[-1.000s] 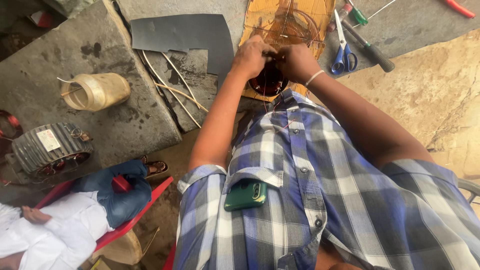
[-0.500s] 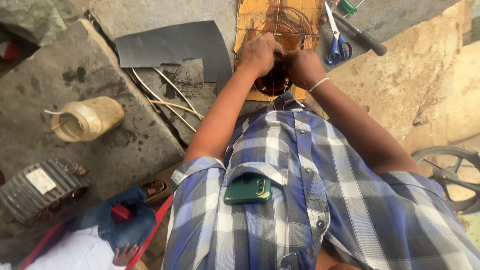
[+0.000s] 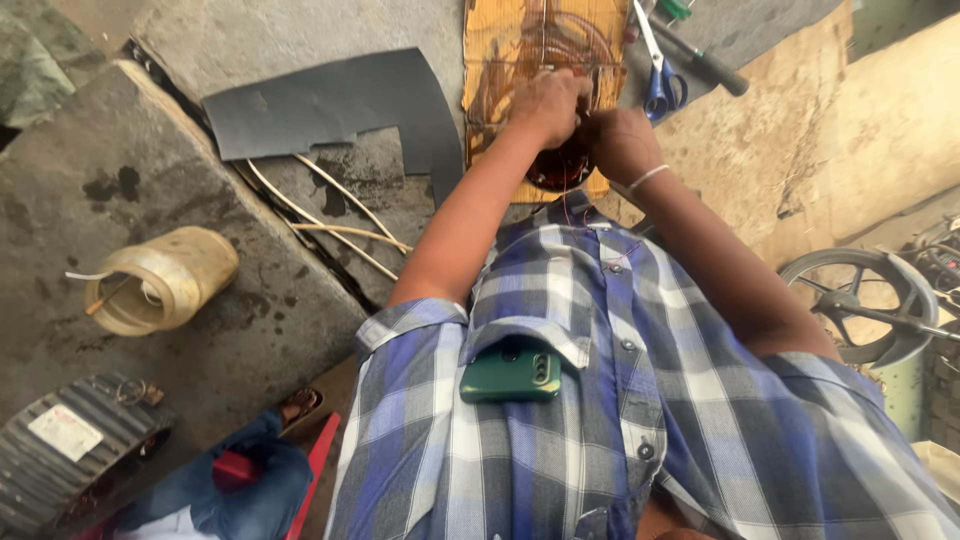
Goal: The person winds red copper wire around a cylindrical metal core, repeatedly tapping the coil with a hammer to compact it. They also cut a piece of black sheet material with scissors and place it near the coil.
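Note:
Both my hands meet at the top middle, over a dark round winding (image 3: 553, 172) of copper wire. It rests on a yellowish board (image 3: 500, 50) that has copper wire loops on it. My left hand (image 3: 545, 103) is closed on the upper side of the winding. Close beside it, my right hand (image 3: 620, 143), with a pale band at the wrist, grips the right side. A thin reddish wire (image 3: 568, 212) runs from the winding down to my checked shirt. Most of the winding is hidden by my fingers.
Blue-handled scissors (image 3: 660, 88) and a black-handled tool (image 3: 712, 66) lie right of the board. Left are a black sheet (image 3: 330, 105), pale strips (image 3: 345, 220), a yellowish roll (image 3: 160, 282) and a finned motor casing (image 3: 70, 440). A wheel (image 3: 862, 300) stands right; another person's leg (image 3: 245, 485) is lower left.
The view has swung, so the floor and the things on it have slid left and down. Both hands have stayed together on the winding, shifting only slightly.

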